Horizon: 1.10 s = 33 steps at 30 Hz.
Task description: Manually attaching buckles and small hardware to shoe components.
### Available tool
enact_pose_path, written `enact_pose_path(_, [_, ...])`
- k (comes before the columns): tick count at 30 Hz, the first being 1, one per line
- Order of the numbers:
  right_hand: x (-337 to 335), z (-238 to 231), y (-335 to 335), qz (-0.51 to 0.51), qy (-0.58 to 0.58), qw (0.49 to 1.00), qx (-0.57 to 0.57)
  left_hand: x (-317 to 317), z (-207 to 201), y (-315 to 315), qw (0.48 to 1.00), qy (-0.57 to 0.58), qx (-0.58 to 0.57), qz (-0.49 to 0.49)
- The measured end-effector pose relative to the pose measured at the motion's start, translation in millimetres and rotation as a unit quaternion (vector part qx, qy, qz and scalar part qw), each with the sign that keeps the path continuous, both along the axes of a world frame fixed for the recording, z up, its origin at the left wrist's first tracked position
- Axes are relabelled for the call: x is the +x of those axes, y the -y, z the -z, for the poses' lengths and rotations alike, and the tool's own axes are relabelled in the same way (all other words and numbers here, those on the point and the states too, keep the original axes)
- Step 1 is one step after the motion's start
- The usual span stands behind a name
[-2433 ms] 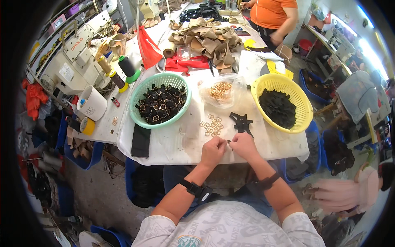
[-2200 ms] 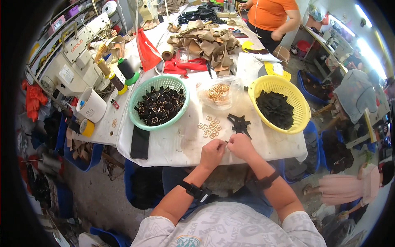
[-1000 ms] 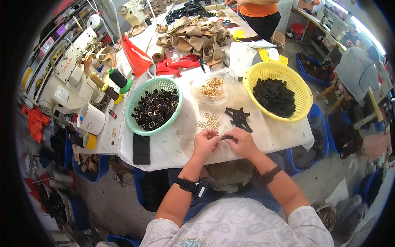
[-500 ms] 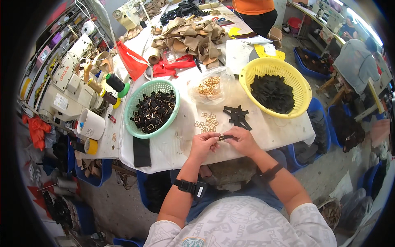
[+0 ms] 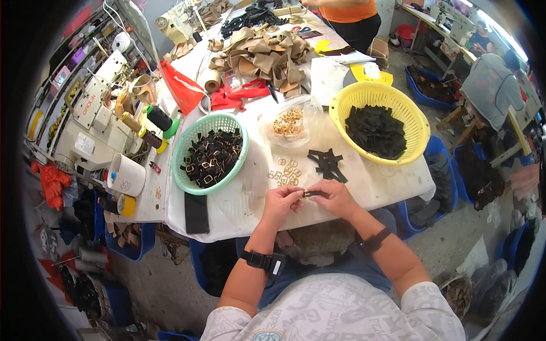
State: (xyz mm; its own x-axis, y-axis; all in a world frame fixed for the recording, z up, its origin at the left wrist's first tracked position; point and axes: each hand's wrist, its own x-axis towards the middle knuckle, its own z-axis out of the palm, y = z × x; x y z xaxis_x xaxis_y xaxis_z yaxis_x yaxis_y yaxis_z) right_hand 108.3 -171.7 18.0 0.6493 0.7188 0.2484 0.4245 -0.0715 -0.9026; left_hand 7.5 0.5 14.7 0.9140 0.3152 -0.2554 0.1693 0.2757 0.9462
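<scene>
Both your hands are up at the near edge of the desk [image 5: 376, 190], fingertips close together. Left hand [image 5: 280, 206]: fingers pinched on the left end of a short black strip [image 5: 313, 194]. Right hand [image 5: 336, 199]: fingers gripping its right end. Strip sits in the gap between the hands, gold glint near the left fingers; too small to tell how the metal sits on it.

Just beyond your left hand: loose gold buckles [image 5: 285, 172]. To their right, a small pile of black straps [image 5: 327, 165]. Behind both, a clear bag [image 5: 309, 111] of gold pieces. Green basket [image 5: 219, 121] to the left holds black pieces with gold buckles; yellow basket [image 5: 416, 128] to the right holds black pieces. Phone [image 5: 196, 215] lies just below the green basket.
</scene>
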Motion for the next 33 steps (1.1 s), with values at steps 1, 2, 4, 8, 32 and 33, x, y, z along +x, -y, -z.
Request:
enact_pose_path(1, [0,-1,0,0.001,0.016,1.0,-0.001,-1,2,-1,1.0,0.004,-0.003,0.004])
enact_pose_path(2, [-1,-1,1,0.003,0.03,1.0,-0.003,-2,2,-1,1.0,0.006,-0.006,0.008])
enact_pose_path(4, [0,1,2,0.001,0.042,0.999,-0.005,-2,2,-2,1.0,0.009,-0.024,0.01])
enact_pose_path(8, [0,5,3,-0.001,0.048,0.999,-0.016,-4,8,-6,0.997,0.019,-0.067,0.028])
enact_pose_path(32, [-1,6,2,-0.005,0.135,0.991,-0.002,-1,11,7,0.999,0.037,0.032,-0.01])
enact_pose_path(33, [-2,5,2,-0.005,0.126,0.992,-0.011,-2,11,7,0.999,0.036,0.034,-0.017])
